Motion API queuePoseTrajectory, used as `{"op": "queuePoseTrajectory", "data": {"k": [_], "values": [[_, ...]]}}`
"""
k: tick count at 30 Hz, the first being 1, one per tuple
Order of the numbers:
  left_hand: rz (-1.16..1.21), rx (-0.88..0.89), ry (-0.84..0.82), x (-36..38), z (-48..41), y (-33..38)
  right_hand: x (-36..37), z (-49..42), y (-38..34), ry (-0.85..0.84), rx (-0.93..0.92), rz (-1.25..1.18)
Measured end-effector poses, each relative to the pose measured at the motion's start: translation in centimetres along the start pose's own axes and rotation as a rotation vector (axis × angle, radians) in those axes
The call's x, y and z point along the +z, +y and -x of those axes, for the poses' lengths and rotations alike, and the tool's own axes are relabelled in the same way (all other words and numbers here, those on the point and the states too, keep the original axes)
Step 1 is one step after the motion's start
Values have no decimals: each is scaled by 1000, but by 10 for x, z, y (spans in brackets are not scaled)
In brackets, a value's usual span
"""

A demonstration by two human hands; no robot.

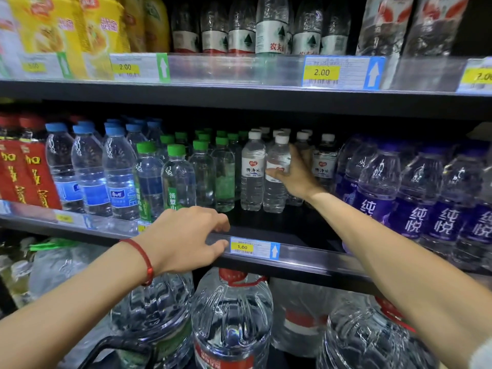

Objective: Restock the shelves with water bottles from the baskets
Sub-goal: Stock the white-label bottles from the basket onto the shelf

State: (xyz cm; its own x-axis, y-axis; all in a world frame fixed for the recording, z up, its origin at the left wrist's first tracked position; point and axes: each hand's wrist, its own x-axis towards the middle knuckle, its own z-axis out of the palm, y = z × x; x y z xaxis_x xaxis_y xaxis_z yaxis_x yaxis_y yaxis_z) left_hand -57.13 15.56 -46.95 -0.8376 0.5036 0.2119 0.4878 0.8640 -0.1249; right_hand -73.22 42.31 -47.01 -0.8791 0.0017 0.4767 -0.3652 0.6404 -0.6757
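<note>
My right hand (295,174) reaches deep into the middle shelf and grips a small white-capped water bottle (277,193) that stands upright on the shelf board. Another white-capped bottle (252,171) stands just left of it, with more of the same behind. My left hand (186,235), a red string on its wrist, rests on the front rail of the middle shelf (306,255), its fingers curled over the rail beside the 1.00 price tag (254,247). No basket is in view.
Green-capped bottles (175,177) and blue-capped bottles (87,169) fill the shelf to the left, purple-labelled bottles (415,198) to the right. Bare shelf board lies in front of the white-capped row. Large water jugs (231,320) stand below; the upper shelf (239,89) holds more bottles.
</note>
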Motion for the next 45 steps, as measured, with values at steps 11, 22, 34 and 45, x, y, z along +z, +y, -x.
{"op": "queuePoseTrajectory", "data": {"k": [11,22,34,45], "values": [[25,-13,8,4,7,6,18,2,6,227,139,72],[-71,-11,12,-1,24,10,13,63,-32,210,94,323],[-387,-115,113,35,114,-10,65,206,-87,-129,-666,706],[-344,-377,-59,97,260,14,166,313,-109,-433,-952,503]]}}
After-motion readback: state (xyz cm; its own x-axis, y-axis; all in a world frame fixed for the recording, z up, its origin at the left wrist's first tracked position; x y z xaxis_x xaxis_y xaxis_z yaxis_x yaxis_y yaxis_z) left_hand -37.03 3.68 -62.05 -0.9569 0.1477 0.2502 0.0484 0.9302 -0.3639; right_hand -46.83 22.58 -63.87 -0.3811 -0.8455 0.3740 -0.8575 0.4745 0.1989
